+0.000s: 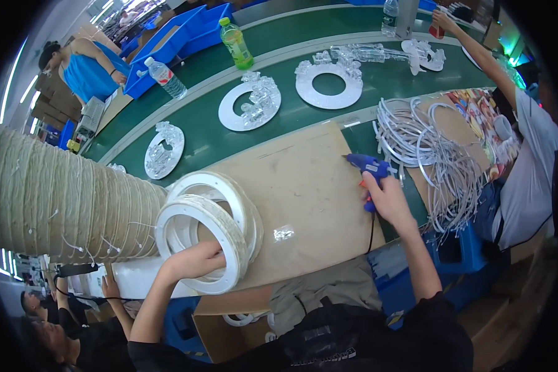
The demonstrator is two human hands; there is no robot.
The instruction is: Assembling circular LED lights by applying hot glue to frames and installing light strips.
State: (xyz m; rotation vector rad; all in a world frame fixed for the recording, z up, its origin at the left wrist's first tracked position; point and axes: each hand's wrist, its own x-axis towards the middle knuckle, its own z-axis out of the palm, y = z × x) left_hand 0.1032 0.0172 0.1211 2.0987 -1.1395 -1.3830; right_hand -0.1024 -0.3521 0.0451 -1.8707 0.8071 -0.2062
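Note:
My right hand [387, 198] is closed round the handle of a blue glue gun [369, 164], whose nozzle points up and left over the cardboard sheet [297, 180]. A thin dark cord hangs from the grip. My left hand [195, 260] reaches into the opening of a white ring [220, 280] with a beige, fabric-like outer wall, and grips its rim; the fingertips are partly hidden inside. This ring leans against a second, similar white ring [249, 208] standing just behind it.
A tall stack of beige wrapped rings [62, 198] lies to the left. White discs with clear plastic parts [328, 93] sit on the green conveyor [198, 111]. Coiled white tubing [428, 149] lies right. Bottles [235, 43], blue bins [173, 37] and a cardboard box [229, 328] surround; co-workers are on both sides.

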